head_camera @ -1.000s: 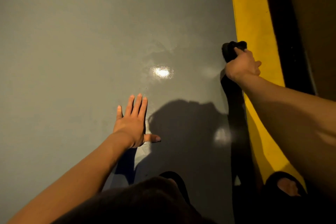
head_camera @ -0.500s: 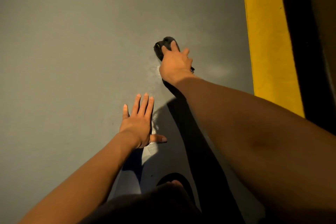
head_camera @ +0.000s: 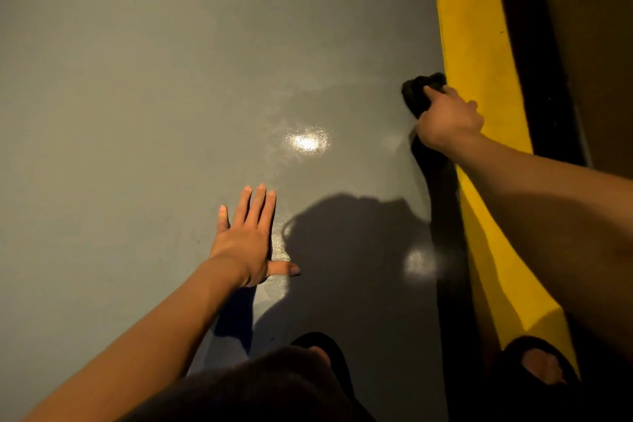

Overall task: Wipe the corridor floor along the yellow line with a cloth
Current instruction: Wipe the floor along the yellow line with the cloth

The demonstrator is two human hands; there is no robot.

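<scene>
A dark bunched cloth (head_camera: pixel 419 92) lies on the grey corridor floor (head_camera: pixel 137 96), right against the left edge of the yellow line (head_camera: pixel 476 55). My right hand (head_camera: pixel 447 120) grips the cloth from behind and presses it to the floor; most of the cloth is hidden under the hand. My left hand (head_camera: pixel 248 236) rests flat on the floor at centre, fingers straight and spread, thumb out to the right, well apart from the cloth.
A dark strip (head_camera: pixel 534 79) and a brown wall (head_camera: pixel 596 44) run along the right of the yellow line. Two bright light reflections shine on the damp floor (head_camera: pixel 306 142). My feet in dark sandals (head_camera: pixel 537 367) stand at the bottom edge.
My right hand has swept the cloth from the middle of the floor back rightward to the edge of the yellow line. My left hand stays planted in the same spot.
</scene>
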